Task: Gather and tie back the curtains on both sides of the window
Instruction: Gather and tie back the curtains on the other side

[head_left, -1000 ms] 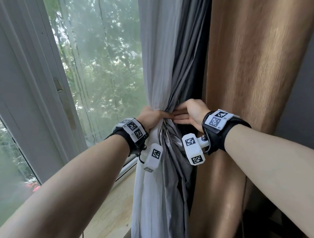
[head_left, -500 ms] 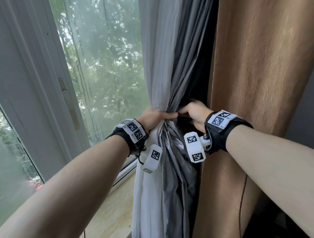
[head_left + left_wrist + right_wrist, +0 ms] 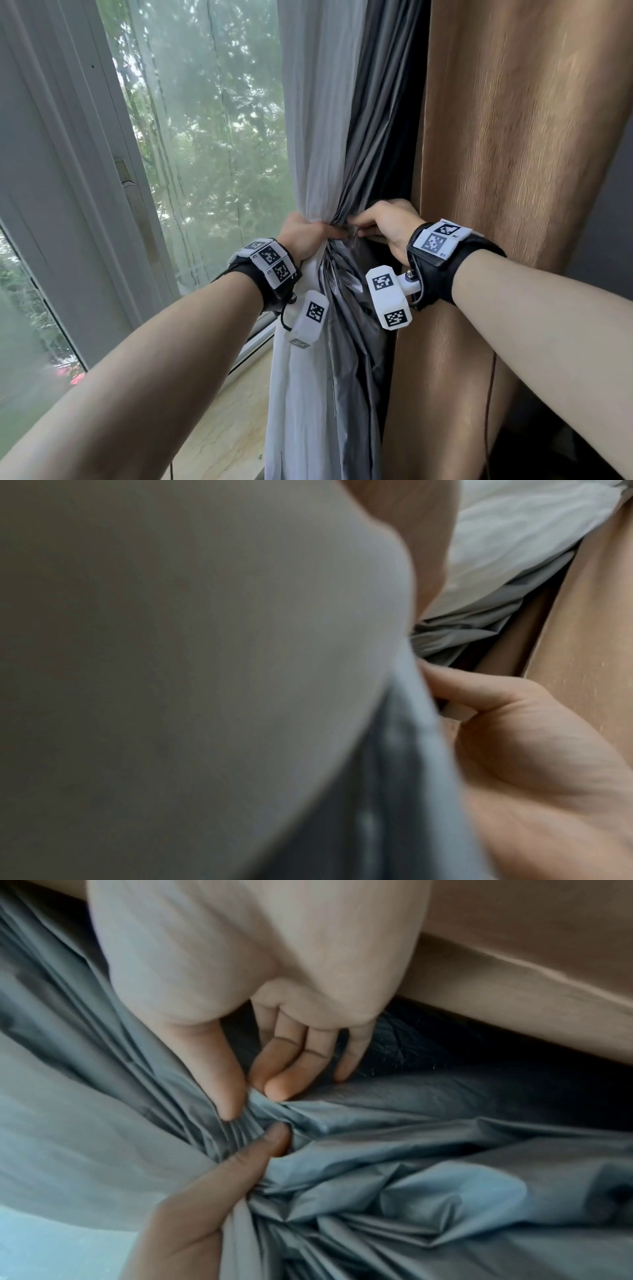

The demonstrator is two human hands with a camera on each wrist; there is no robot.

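The white curtain (image 3: 308, 137) and the grey curtain (image 3: 370, 154) are bunched together at waist height. My left hand (image 3: 308, 236) grips this bundle from the left, its thumb (image 3: 267, 1139) pressed into the grey folds (image 3: 411, 1150). My right hand (image 3: 373, 228) comes in from the right and pinches grey pleats between its thumb and fingertips (image 3: 284, 1085), right next to the left fingers. The brown curtain (image 3: 513, 171) hangs loose behind the right wrist. In the left wrist view blurred fabric (image 3: 205, 669) fills most of the picture. No tie-back is in view.
A sheer net (image 3: 205, 137) covers the glass on the left, beside the grey window frame (image 3: 68, 205) and its handle (image 3: 126, 178). A marble sill (image 3: 233, 428) runs below. A thin dark cord (image 3: 490, 394) hangs over the brown curtain's lower part. A grey wall (image 3: 603, 222) stands at the far right.
My right hand lay flat against the bundle, then drew back and curled; its fingertips now pinch the grey pleats. The left hand has kept its grip in place.
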